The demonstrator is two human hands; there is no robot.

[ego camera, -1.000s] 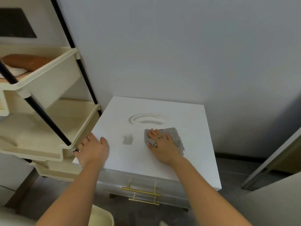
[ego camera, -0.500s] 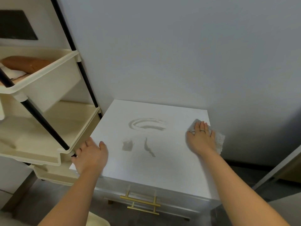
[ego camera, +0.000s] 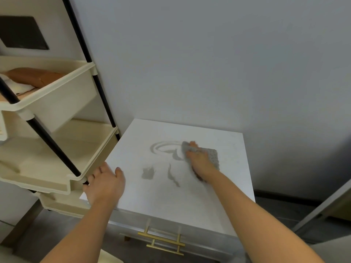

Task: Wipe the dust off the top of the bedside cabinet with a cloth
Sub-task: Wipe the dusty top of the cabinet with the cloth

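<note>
The white bedside cabinet (ego camera: 190, 202) stands against the grey wall, seen from above. Grey dust marks lie on its top: a curved smear (ego camera: 161, 147) toward the back, a blotch (ego camera: 147, 173) and a thin streak (ego camera: 172, 177) in the middle. My right hand (ego camera: 199, 161) presses a grey textured cloth (ego camera: 211, 154) flat on the top, at the right end of the curved smear. My left hand (ego camera: 105, 185) rests on the cabinet's left front corner, fingers spread, holding nothing.
A cream tiered shelf rack (ego camera: 57, 149) with black poles stands close on the left, almost touching the cabinet. Its upper tray holds a brown item (ego camera: 34, 76). Gold drawer handles (ego camera: 163, 242) show on the cabinet front. A door frame (ego camera: 322, 207) is at the right.
My right hand swept the cloth from the middle to the right back edge, leaving a thin streak, then came back left onto the curved smear. The left hand stayed put.
</note>
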